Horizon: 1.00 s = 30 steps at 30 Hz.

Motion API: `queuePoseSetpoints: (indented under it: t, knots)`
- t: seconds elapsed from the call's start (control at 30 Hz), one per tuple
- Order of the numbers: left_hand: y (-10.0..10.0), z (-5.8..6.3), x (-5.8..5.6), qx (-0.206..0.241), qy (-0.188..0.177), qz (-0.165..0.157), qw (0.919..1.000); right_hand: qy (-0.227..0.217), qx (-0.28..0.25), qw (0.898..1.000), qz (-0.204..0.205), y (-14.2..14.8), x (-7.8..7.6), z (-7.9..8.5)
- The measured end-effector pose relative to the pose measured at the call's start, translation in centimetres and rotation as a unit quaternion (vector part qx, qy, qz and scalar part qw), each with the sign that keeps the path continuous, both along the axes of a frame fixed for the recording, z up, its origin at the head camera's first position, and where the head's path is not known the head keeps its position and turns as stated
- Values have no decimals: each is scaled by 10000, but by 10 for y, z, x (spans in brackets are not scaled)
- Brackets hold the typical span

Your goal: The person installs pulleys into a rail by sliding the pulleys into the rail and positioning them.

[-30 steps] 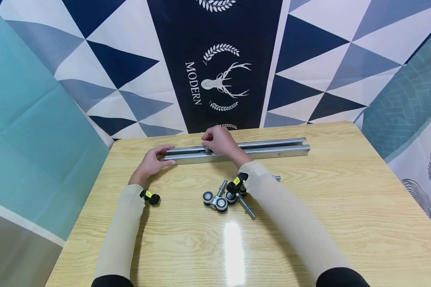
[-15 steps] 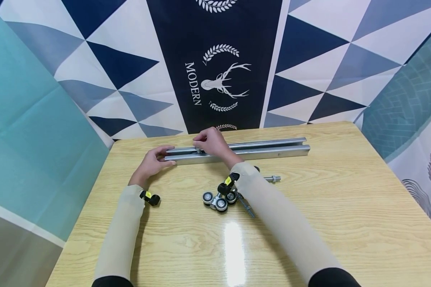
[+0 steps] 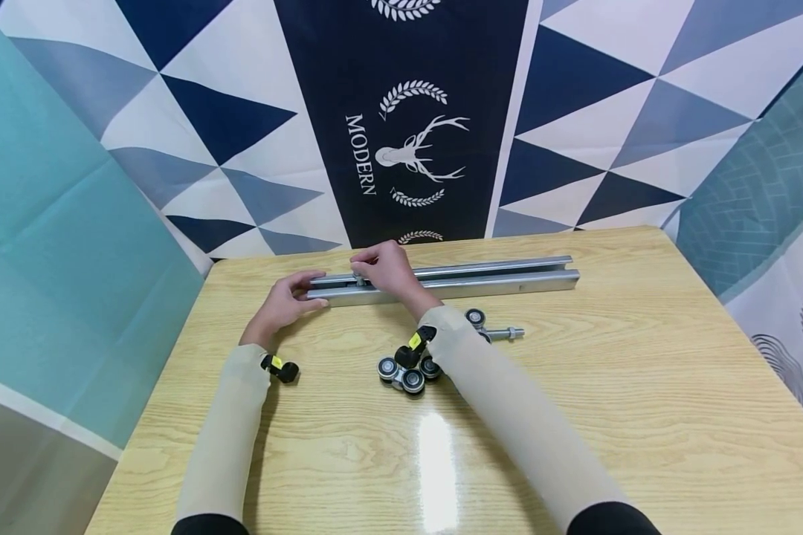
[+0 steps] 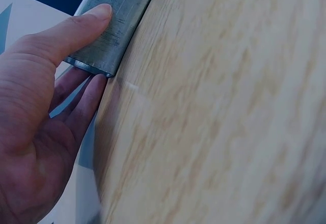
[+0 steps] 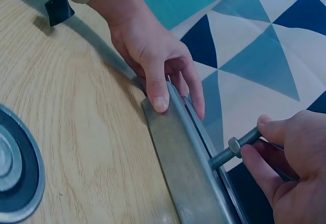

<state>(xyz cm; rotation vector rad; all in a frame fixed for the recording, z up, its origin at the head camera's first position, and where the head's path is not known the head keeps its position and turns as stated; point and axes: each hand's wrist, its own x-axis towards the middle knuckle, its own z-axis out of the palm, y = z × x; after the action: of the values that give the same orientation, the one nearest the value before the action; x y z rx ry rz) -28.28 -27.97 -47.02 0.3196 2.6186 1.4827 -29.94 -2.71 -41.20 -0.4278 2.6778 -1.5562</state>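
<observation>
A silver metal track [image 3: 508,284] lies lengthwise near the table's back edge, its slot facing up. My left hand [image 3: 281,308] grips its left end, thumb on the near wall and fingers at the far side and open end. With fingertips and thumb, my right hand [image 3: 389,269] pinches a threaded bolt [image 5: 223,158] that rises from the slot, slightly tilted; a nut [image 5: 235,146] sits on its shaft. The bolt's lower end is hidden inside the track. In the left wrist view, the left thumb [image 4: 99,14] presses flat on the metal wall.
In front of the track lie roller trolleys with bolts: one trolley [image 3: 411,381] left of my right forearm, another roller [image 3: 430,366] partly under it, and one bolt with nut [image 3: 507,334] to its right. A patterned cloth [image 3: 241,126] hangs behind the wooden table [image 3: 642,386].
My right hand has slid the bolt leftward along the slot, closer to my left hand. The left hand and track have stayed put. More of the right-hand trolley now shows.
</observation>
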Motion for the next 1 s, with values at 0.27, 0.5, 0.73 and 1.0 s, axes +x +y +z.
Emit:
queuePoseSetpoints:
  t: [0.27, 0.5, 0.73, 1.0]
  knots:
    - [-2, -1, -1, 36, 54, -47, 10000, -132, -65, 9996, -229, -7, 2, -3]
    - [0, -2, -1, 25, 22, -4, 10000, -480, -620, 9961, -399, -10, 3, -11]
    - [3, -1, 0, 78, -45, 35, 10000, -750, -948, 9918, -407, -9, 4, -18]
    - [1, -3, -2, 57, -64, 16, 10000, -1146, -1163, 9866, -49, -16, 5, -18]
